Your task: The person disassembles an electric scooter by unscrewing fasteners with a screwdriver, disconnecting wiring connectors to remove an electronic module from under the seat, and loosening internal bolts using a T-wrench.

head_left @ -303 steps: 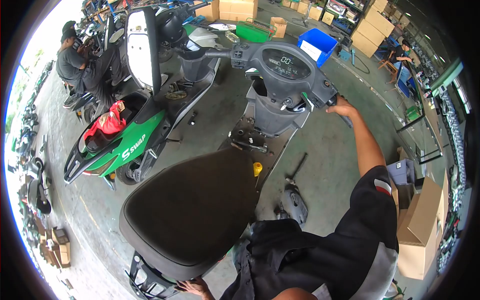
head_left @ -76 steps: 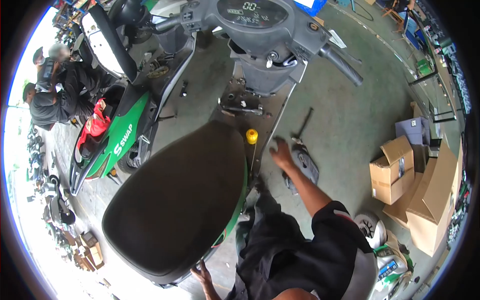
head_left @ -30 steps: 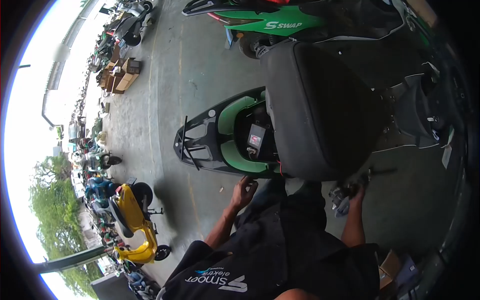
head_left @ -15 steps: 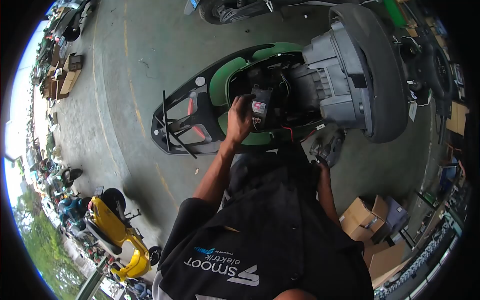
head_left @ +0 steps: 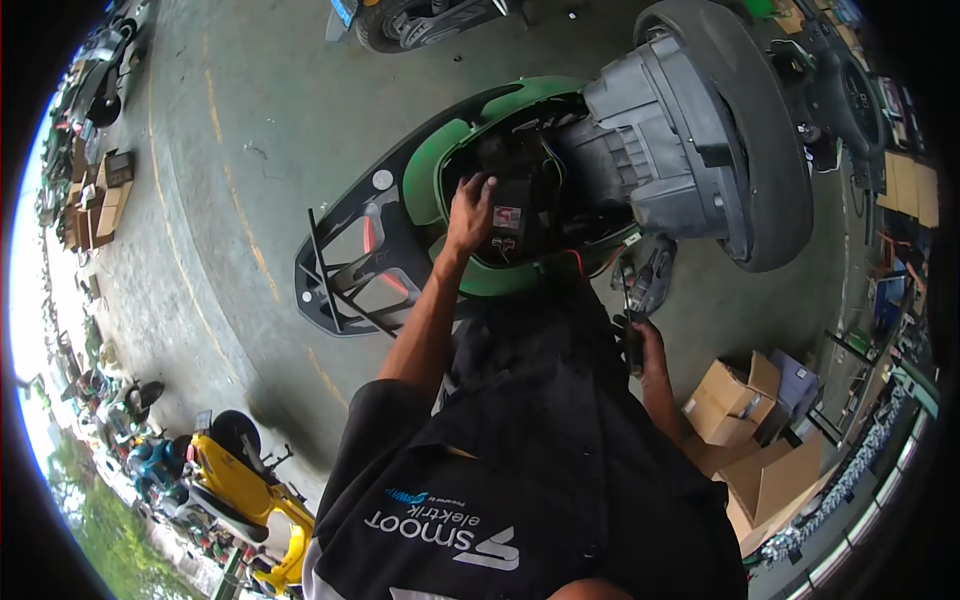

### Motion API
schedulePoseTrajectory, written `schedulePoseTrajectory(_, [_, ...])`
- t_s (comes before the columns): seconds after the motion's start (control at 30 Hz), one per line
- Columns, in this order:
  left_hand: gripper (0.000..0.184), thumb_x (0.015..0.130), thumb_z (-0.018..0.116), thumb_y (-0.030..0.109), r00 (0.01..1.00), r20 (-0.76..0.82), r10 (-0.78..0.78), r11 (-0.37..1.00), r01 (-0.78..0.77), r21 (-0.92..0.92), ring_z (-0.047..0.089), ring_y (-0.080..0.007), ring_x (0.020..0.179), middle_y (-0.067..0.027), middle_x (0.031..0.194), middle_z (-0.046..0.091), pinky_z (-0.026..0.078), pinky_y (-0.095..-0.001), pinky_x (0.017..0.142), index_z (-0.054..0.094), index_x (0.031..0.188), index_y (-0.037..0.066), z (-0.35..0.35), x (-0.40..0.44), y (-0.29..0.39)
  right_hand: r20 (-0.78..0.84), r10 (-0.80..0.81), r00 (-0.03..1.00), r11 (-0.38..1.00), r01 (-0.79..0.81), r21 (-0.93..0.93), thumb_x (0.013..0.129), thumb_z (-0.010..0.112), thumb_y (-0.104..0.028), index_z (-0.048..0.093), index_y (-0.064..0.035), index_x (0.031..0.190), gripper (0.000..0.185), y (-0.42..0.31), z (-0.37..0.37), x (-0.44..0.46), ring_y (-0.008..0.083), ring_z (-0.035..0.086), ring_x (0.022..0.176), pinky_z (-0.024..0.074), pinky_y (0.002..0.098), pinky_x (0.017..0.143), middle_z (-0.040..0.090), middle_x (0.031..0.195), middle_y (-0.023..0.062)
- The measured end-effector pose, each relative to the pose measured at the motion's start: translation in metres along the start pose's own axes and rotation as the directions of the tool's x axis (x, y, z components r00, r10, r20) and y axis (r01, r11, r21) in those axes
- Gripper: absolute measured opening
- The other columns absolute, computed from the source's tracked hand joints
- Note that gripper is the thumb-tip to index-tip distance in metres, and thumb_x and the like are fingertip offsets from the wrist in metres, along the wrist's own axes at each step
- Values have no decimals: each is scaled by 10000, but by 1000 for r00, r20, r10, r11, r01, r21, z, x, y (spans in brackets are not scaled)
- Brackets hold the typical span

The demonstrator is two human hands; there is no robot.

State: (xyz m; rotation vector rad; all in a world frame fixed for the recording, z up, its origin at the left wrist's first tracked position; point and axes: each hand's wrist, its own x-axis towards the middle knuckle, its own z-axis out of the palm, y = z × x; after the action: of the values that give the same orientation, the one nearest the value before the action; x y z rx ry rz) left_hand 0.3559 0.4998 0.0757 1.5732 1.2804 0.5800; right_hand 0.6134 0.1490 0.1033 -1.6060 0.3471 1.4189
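The green and black scooter [head_left: 430, 190] lies crosswise, its seat [head_left: 765, 140] tipped up with the grey underside tub [head_left: 650, 150] showing. In the open compartment sits a black box [head_left: 507, 218] with a red and white label. My left hand [head_left: 468, 215] is closed at the box's left edge, fingertips on its top; what lies under the fingers is hidden. A red wire [head_left: 579, 262] hangs over the near rim. My right hand [head_left: 650, 352], low beside the scooter, is closed round a slim dark tool [head_left: 629, 300] pointing up.
Beyond the right hand, a grey and black part [head_left: 655, 280] lies on the floor. Open cardboard boxes [head_left: 730, 400] stand at the lower right. A yellow scooter [head_left: 240, 485] is parked at the lower left, another scooter's wheel [head_left: 390, 25] at the top.
The seat has been tipped up, uncovering the compartment. My left hand has moved from beside the scooter onto the black box. The tool in my right hand now shows upright.
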Motion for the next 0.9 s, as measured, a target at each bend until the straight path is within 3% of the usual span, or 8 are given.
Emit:
schedulePoseTrajectory(0.2, [387,1028,513,320,1000,1,15,1000,-15,-6,582,-414,1099,-247,1125,628,457,-440,966,642,1196,-4,-2,2,1,35,26,999,999,-24,-48,914,564,-220,622,-70,1239,363,-6,11,0,177,660,696,558,303,579,709,1011,89])
schedulePoseTrajectory(0.27, [313,1009,521,253,991,-64,119,993,-120,-22,601,-483,990,-268,971,678,364,-493,1101,642,1094,-22,1,1,1,45,46,998,996,-43,-74,915,569,-210,618,-53,1239,363,-10,15,-4,179,673,730,571,299,595,710,1026,101])
schedulePoseTrajectory(0.4, [283,992,541,226,996,-26,86,995,-87,-50,587,-477,1034,-266,970,680,384,-474,1085,639,1085,-23,-1,1,1,15,-11,1000,997,12,-76,921,564,-194,609,-35,1243,363,-17,27,-10,181,689,753,582,296,612,716,1034,114])
schedulePoseTrajectory(0.47, [326,995,553,252,994,-12,112,993,-112,33,603,-414,1069,-236,1106,650,473,-444,942,651,1179,2,-2,2,-3,69,-29,997,995,36,-91,921,564,-181,602,-23,1255,371,-22,31,-14,182,701,785,588,295,629,722,1041,116])
schedulePoseTrajectory(0.53, [322,986,579,241,987,-81,135,989,-130,71,612,-404,1065,-244,1108,644,476,-434,944,645,1177,-9,8,2,-22,91,-24,996,996,31,-81,918,573,-171,604,-24,1253,367,-27,34,-17,174,702,797,584,290,631,724,1043,115])
schedulePoseTrajectory(0.67, [315,970,626,180,1000,3,26,996,-26,-80,646,-292,1075,-192,1113,652,488,-378,956,625,1199,-36,7,3,-13,12,-105,994,971,105,-215,899,595,-165,628,-18,1173,313,-24,34,-12,192,701,770,580,313,641,729,1003,116])
schedulePoseTrajectory(0.7, [305,948,647,207,995,-38,94,992,-97,-86,634,-417,1003,-252,1109,623,497,-449,908,638,1152,-18,15,8,-39,13,-116,993,972,116,-204,898,592,-155,632,-13,1155,296,-23,37,-14,198,701,762,580,319,646,729,998,122])
schedulePoseTrajectory(0.9, [284,945,636,185,991,-36,126,991,-128,-39,622,-430,1022,-265,1088,640,479,-465,920,629,1135,-26,10,7,-28,87,-99,991,972,115,-203,920,559,-108,614,-2,1090,208,-41,55,-29,231,723,810,590,335,689,724,1009,154])
